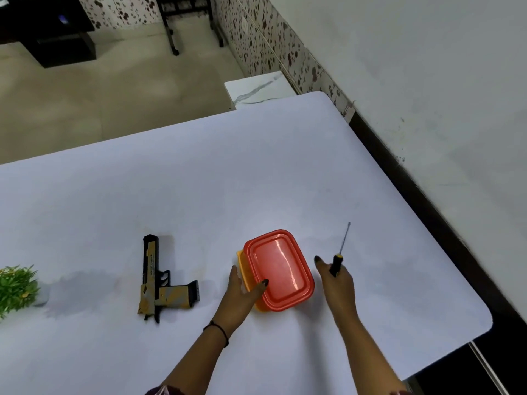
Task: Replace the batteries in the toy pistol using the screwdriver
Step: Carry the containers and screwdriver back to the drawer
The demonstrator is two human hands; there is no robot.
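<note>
**Hands on a lidded box and a screwdriver, toy pistol lying untouched to the left**

I look down at a white table [199, 195]. My left hand [245, 292] grips the near-left side of a yellow plastic container [241, 266], with the thumb resting on its orange lid [281, 269]. My right hand [338, 283], just right of the container, is wrapped around the black handle of the screwdriver [338, 259], whose thin shaft points away from me, above the table. The toy pistol [159, 280] lies flat on its side, well apart to the left of both hands, muzzle pointing away. A small green plant [15, 289] sits at the far left edge.

I cannot see inside the container; I guess it holds the batteries. The risk, as I judge it, is prying the lid off with one hand while the other is full. The light box could skid or tip and scatter whatever is inside, and the screwdriver tip could swing about.
</note>
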